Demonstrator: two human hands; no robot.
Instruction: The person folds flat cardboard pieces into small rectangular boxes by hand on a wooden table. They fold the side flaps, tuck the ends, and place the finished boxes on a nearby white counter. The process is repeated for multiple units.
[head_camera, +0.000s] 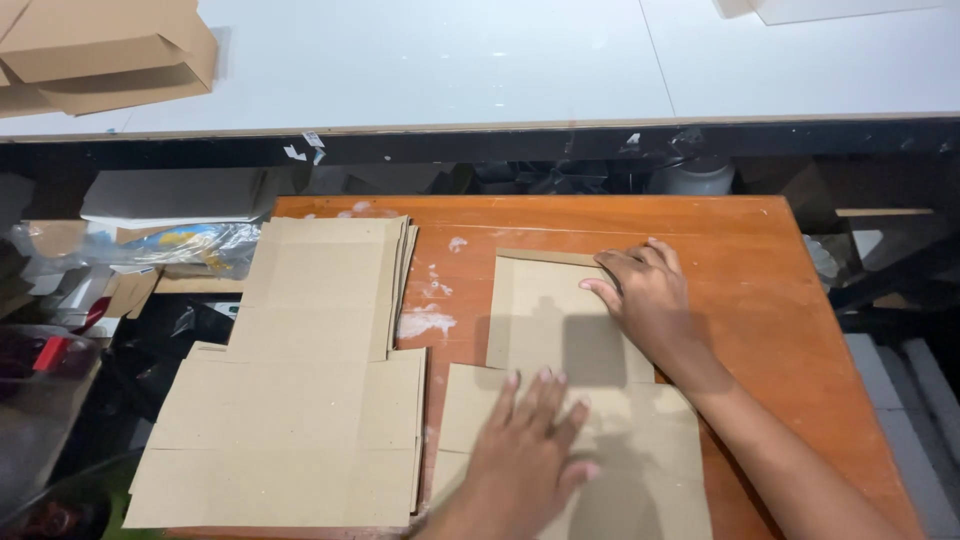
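A flat brown cardboard box blank (545, 330) lies on the orange wooden table (780, 300) in front of me. My left hand (530, 455) lies flat on its lower part, fingers spread and slightly blurred. My right hand (648, 295) rests at the blank's upper right edge, fingers bent over the edge of the top flap. Neither hand grips anything. To the left sits a stack of several identical flat cardboard blanks (310, 380).
A white worktop (450, 60) runs across the back, with folded cardboard boxes (100, 50) at its left corner. Clutter, plastic wrap and grey sheets (175, 195) fill the area left of the table. White smears (427, 320) mark the tabletop.
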